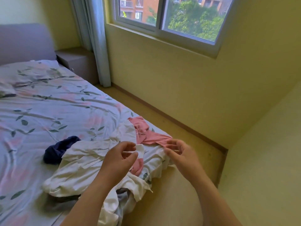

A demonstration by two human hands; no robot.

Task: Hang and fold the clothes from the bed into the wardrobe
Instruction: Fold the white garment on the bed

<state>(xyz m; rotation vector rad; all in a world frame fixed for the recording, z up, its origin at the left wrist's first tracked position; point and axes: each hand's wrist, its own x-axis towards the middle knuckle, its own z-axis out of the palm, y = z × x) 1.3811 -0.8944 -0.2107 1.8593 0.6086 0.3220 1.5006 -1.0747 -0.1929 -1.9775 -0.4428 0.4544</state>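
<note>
On the bed (48, 111) the clothes (146, 135) lie heaped at its near right corner, nothing hung or folded yet, the wardrobe out of view; your right hand (182, 158) hovers with fingers (170, 146) loosely spread, while your left hand (118, 160) curls at the white garment (81, 165), pinching it or not I cannot tell.

Bedsheet (65, 111) thin printed cloth, matt & creased; white garment (84, 162) crumpled matt cloth, pink garment (151, 136) soft matt cloth, navy garment (60, 149) dark matt cloth; headboard (24, 43) matt upholstery, curtain (96, 38) smooth cloth, wall (162, 79) matt paint.
</note>
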